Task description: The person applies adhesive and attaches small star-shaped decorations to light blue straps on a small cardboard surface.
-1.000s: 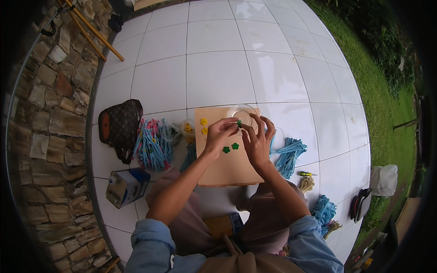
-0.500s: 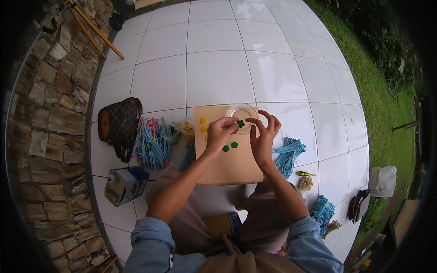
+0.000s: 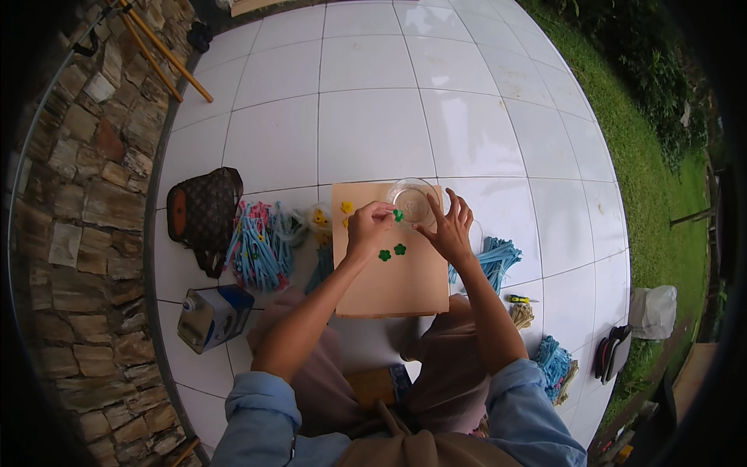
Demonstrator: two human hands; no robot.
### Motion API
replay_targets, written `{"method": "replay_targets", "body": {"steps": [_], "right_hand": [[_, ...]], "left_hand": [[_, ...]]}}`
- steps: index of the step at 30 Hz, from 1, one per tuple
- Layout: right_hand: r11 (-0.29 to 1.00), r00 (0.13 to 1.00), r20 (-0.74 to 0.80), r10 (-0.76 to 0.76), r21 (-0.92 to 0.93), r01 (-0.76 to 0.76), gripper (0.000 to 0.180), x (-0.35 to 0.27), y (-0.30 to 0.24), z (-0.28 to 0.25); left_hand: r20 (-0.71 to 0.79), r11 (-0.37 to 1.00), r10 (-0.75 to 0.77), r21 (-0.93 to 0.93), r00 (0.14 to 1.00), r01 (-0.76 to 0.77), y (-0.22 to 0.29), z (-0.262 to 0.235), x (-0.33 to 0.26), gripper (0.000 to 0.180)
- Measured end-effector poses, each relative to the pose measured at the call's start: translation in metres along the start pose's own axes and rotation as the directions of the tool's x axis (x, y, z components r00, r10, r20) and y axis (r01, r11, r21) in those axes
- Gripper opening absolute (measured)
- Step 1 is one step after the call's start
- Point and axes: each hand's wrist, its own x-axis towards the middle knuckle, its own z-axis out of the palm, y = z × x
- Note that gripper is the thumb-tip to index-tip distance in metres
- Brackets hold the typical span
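A small green flower (image 3: 398,215) is pinched between the fingertips of my left hand (image 3: 369,227), over the tan board (image 3: 393,288). My right hand (image 3: 449,231) has its fingers spread, holding nothing, beside a clear round dish (image 3: 413,198) at the board's far edge. Its thumb comes near the dish's near rim; whether they touch I cannot tell. Two more green flowers, one nearer the middle (image 3: 400,249) and one left of it (image 3: 384,255), lie flat below my hands. Yellow flowers (image 3: 347,208) lie along the board's left edge, partly covered by my left hand.
Left of the board are a bundle of blue and pink stems (image 3: 261,247), a brown bag (image 3: 204,212) and a metal can (image 3: 215,317). On the right lie blue bundles (image 3: 498,261), a yellow-handled tool (image 3: 521,299) and dark flat items (image 3: 613,354). A stone wall (image 3: 85,233) bounds the left.
My left hand has drawn slightly left with the green flower. My right hand has moved a little down, its fingers opening wider and away from the flower.
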Motion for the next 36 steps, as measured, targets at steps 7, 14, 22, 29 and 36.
{"method": "replay_targets", "body": {"steps": [7, 14, 22, 29, 36], "right_hand": [[0.998, 0.997, 0.057, -0.061, 0.01, 0.06, 0.07, -0.002, -0.007, 0.009], [0.994, 0.992, 0.066, -0.104, -0.014, 0.105, 0.069, 0.0, -0.01, 0.004], [0.998, 0.998, 0.061, 0.02, 0.058, -0.023, 0.066, 0.002, -0.017, -0.003], [0.993, 0.993, -0.022, -0.114, 0.006, 0.114, 0.05, -0.004, -0.021, 0.001], [0.988, 0.986, -0.07, -0.153, -0.011, 0.153, 0.034, -0.009, -0.026, 0.003]], "left_hand": [[0.015, 1.0, -0.015, 0.011, 1.0, 0.014, 0.005, 0.001, 0.001, 0.019], [-0.01, 1.0, -0.007, 0.03, 1.0, 0.007, 0.001, 0.004, 0.004, 0.016], [0.01, 0.997, 0.026, 0.069, 1.0, -0.027, 0.0, 0.004, 0.009, 0.019], [0.009, 0.997, 0.016, 0.071, 1.0, -0.017, 0.003, 0.005, 0.009, 0.019], [0.02, 0.998, 0.025, 0.063, 0.999, -0.026, 0.003, 0.007, 0.009, 0.019]]}}
